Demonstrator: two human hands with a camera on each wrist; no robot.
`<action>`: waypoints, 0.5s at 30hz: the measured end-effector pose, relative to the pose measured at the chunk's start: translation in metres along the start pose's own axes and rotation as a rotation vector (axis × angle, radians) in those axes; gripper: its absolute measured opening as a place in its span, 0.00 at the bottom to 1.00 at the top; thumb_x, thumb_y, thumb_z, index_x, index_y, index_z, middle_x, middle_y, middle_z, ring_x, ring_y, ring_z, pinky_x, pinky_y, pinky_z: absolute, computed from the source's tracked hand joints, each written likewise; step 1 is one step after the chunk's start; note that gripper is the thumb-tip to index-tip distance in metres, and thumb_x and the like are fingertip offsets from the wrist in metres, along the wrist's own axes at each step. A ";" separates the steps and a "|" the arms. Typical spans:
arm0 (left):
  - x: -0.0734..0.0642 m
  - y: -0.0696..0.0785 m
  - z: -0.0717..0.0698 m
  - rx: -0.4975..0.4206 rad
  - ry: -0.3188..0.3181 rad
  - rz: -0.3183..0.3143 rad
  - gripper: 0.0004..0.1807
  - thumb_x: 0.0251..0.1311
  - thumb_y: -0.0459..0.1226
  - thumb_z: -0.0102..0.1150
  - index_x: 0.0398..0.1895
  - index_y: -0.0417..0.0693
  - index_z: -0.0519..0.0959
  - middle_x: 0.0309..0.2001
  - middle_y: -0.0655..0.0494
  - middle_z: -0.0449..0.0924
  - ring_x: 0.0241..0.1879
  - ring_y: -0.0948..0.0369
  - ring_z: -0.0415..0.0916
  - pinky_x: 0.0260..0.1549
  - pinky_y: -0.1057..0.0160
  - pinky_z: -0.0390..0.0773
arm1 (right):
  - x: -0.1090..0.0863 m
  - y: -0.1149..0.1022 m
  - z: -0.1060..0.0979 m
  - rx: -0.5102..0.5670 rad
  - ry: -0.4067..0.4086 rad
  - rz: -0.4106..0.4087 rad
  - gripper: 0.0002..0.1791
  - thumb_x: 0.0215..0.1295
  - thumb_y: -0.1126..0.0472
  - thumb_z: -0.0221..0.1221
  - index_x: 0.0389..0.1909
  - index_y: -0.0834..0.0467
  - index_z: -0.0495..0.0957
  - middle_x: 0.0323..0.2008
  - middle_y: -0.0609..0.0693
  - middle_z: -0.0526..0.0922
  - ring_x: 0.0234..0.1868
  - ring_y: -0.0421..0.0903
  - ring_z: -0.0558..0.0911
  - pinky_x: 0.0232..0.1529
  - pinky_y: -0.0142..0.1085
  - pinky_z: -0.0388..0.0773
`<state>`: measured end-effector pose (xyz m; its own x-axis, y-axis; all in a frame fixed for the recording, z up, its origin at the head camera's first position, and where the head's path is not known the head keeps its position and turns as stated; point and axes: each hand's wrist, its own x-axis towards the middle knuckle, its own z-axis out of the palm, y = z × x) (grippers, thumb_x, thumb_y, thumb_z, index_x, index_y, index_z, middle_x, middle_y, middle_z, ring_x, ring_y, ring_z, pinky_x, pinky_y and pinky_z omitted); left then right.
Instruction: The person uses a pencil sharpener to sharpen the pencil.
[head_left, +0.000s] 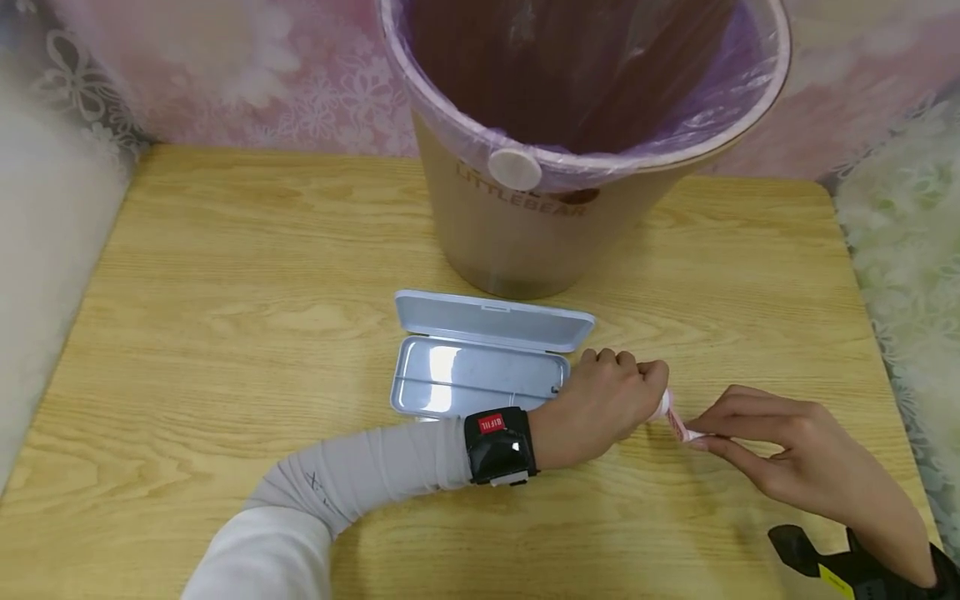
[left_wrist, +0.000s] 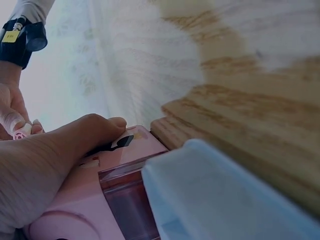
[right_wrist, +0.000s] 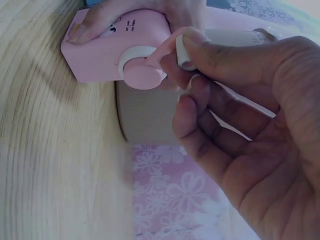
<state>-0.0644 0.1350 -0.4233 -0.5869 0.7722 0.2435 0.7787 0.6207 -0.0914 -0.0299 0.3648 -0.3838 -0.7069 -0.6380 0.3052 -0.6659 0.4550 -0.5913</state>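
Note:
My left hand (head_left: 603, 404) grips a pink crank pencil sharpener (right_wrist: 100, 52) from above; in the head view the hand hides most of it. A dark see-through window (left_wrist: 127, 202) shows on the sharpener's side in the left wrist view. On its end sits a pink crank handle (right_wrist: 143, 75) with a white knob (right_wrist: 183, 53). My right hand (head_left: 802, 450) pinches that knob between thumb and fingers. Just left of the sharpener lies a light blue pencil case (head_left: 487, 321), its lid raised and its divided tray without contents in the visible part.
Behind the pencil case, a tall beige bin (head_left: 510, 242) stands on the wooden table (head_left: 247, 275). A purple bag (head_left: 720, 108) lines it. Flower-patterned cloth (head_left: 300, 75) hangs at the back.

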 end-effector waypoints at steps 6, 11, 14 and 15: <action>-0.001 0.000 -0.002 0.012 0.002 0.001 0.11 0.76 0.34 0.40 0.36 0.54 0.72 0.21 0.66 0.68 0.21 0.70 0.62 0.20 0.70 0.55 | 0.004 0.008 -0.007 0.012 0.027 0.016 0.16 0.73 0.50 0.59 0.38 0.55 0.89 0.36 0.41 0.87 0.35 0.27 0.78 0.36 0.20 0.73; 0.001 -0.003 -0.002 0.021 0.001 0.006 0.10 0.76 0.35 0.42 0.36 0.55 0.73 0.22 0.65 0.70 0.21 0.71 0.65 0.20 0.70 0.57 | 0.014 0.015 -0.011 -0.041 0.048 0.033 0.10 0.71 0.54 0.63 0.39 0.55 0.90 0.36 0.40 0.87 0.33 0.26 0.78 0.34 0.20 0.71; 0.001 -0.005 -0.003 0.025 0.002 0.020 0.11 0.77 0.36 0.41 0.40 0.55 0.75 0.22 0.66 0.70 0.21 0.70 0.65 0.21 0.70 0.57 | 0.021 0.022 -0.011 -0.100 0.069 0.064 0.06 0.64 0.63 0.68 0.40 0.54 0.90 0.35 0.41 0.87 0.33 0.25 0.78 0.33 0.20 0.71; 0.001 -0.005 -0.003 0.031 0.000 0.027 0.11 0.77 0.36 0.41 0.44 0.55 0.76 0.22 0.66 0.71 0.22 0.70 0.65 0.21 0.70 0.58 | 0.023 0.025 -0.010 -0.122 0.070 0.081 0.08 0.61 0.66 0.70 0.40 0.54 0.90 0.35 0.41 0.87 0.33 0.25 0.78 0.33 0.20 0.71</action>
<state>-0.0682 0.1320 -0.4196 -0.5654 0.7890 0.2404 0.7872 0.6032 -0.1283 -0.0656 0.3678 -0.3842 -0.7714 -0.5534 0.3142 -0.6272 0.5780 -0.5220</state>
